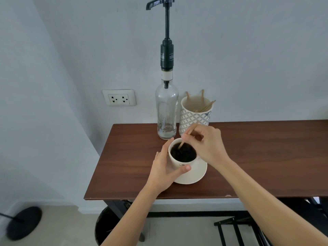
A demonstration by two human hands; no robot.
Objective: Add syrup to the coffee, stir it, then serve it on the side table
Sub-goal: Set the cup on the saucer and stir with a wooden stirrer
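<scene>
White ceramic cup (179, 161) of black coffee (183, 152) sits on a white saucer (196, 176), near the left end of the brown wooden table (257, 157). Cup has a small dark logo on the near side, too small to read. Handle not visible, likely behind the right hand.

Left hand (164, 168) wraps the cup's left side: thumb pressed on the near wall, fingers curled round the far-left rim, partly hidden by the cup. Right hand (206, 143) pinches a wooden stir stick (188, 134) between thumb and fingertips; stick tilted, lower end dipped in the coffee, upper end overlapping the holder behind it. Submerged tip cannot be seen.

Just beyond the cup, clear glass syrup bottle (166, 110) with a tall black pump (166, 32); pump head cut off by the top edge. Bottle looks nearly empty, only a thin layer at the bottom; level hard to judge through the glass. Label text on the pump collar blurred. Just right of the bottle, touching or nearly so, a patterned grey-white holder (195, 116) with more wooden sticks; its lower part is hidden behind the right hand.

Wall socket (119, 97) left of the bottle. Under the table: black frame, a dark round object (106, 226) mostly hidden by the left forearm. Black round base (24, 222) on the floor far left, stem cut off. Black slatted rack (236, 231) near right, partly cut off.
</scene>
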